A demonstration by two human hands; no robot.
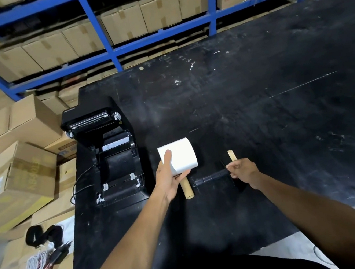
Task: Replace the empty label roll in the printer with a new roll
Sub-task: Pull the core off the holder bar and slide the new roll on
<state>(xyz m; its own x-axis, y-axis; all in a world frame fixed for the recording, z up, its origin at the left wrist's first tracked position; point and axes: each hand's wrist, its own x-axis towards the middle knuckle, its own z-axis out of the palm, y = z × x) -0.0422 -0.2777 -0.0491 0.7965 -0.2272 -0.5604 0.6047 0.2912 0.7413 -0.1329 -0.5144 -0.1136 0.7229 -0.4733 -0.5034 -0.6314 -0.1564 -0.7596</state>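
White new roll (180,156) clamped in left hand (170,179), spindle (210,177) pinched in right hand (243,171); risked misthreading if misaligned.

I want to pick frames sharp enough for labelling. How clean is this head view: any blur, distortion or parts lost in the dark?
Head view: the blue shelving bows from wide-angle distortion and looks smeared at the top left; the white label roll in the left hand is bright and sharp-edged; the black spindle at the right hand nearly vanishes against the black table.
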